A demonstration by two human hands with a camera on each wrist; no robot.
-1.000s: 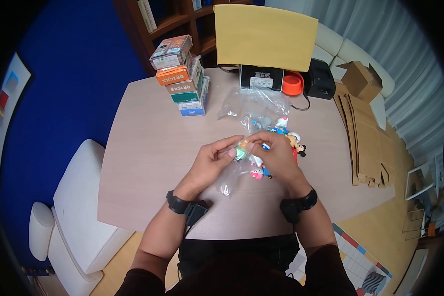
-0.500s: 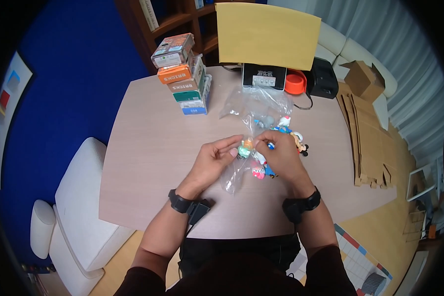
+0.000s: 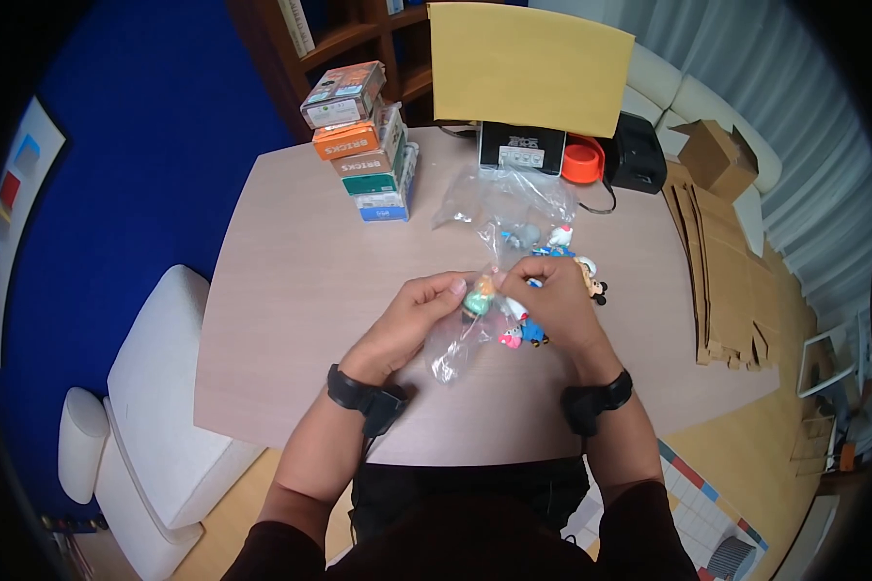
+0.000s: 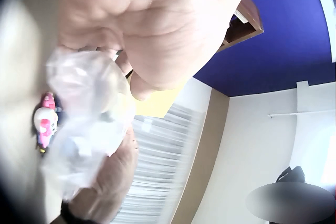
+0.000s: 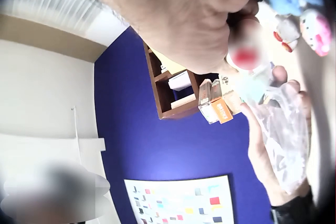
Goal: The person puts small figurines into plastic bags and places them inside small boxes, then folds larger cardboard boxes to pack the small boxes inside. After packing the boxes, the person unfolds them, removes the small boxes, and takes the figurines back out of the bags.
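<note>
In the head view, my left hand (image 3: 409,324) holds a clear plastic bag (image 3: 448,363) with a small green and orange toy figure (image 3: 478,298) in it. Its thumb and fingers lie on opposite sides of the bag in the right wrist view. My right hand (image 3: 557,305) pinches the bag beside the figure's orange top with thumb and forefinger, its other fingers curled. Under the right palm shows a white toy figure (image 3: 516,309) with a red part, blurred in the right wrist view. A pink and white toy figure (image 4: 47,121) lies on the table close by.
Several more toy figures, one with round black ears (image 3: 601,288), lie around the right hand. Another clear bag (image 3: 504,194) is spread behind. Stacked brick boxes (image 3: 373,160) stand back left; a red round container (image 3: 582,162) and flattened cardboard (image 3: 722,281) are right.
My left thumb has drawn back off the figure, which shows more fully now. The right hand keeps its pinch on the bag, moved slightly right.
</note>
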